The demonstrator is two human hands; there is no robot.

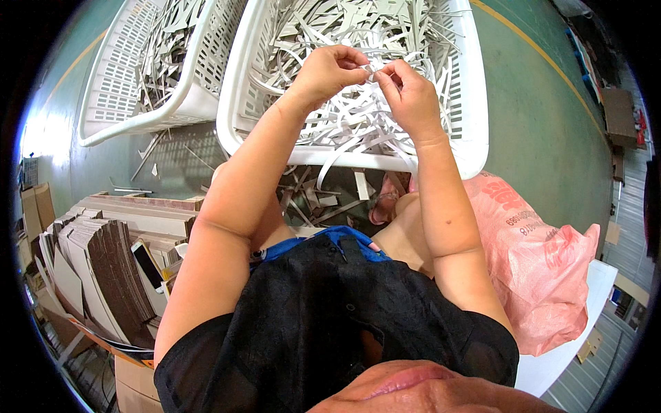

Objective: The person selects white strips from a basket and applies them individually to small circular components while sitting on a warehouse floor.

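Above a white plastic basket [475, 117], my left hand [329, 74] and my right hand [411, 98] meet with fingertips pinched together. Between them is a small grey-white piece [370, 69], too small for me to tell its exact kind; the fingers of both hands close on it. Under the hands the basket is heaped with white and grey cut strips [351, 127], curled and tangled near the front, straighter toward the back. One curled strip hangs over the basket's front rim.
A second white basket [113, 96] with grey strips stands at the left. Stacked cardboard sheets [103, 268] and a phone [146, 263] are beside my left arm. A pink woven sack [537, 255] lies at my right. Scraps [330, 199] litter the floor.
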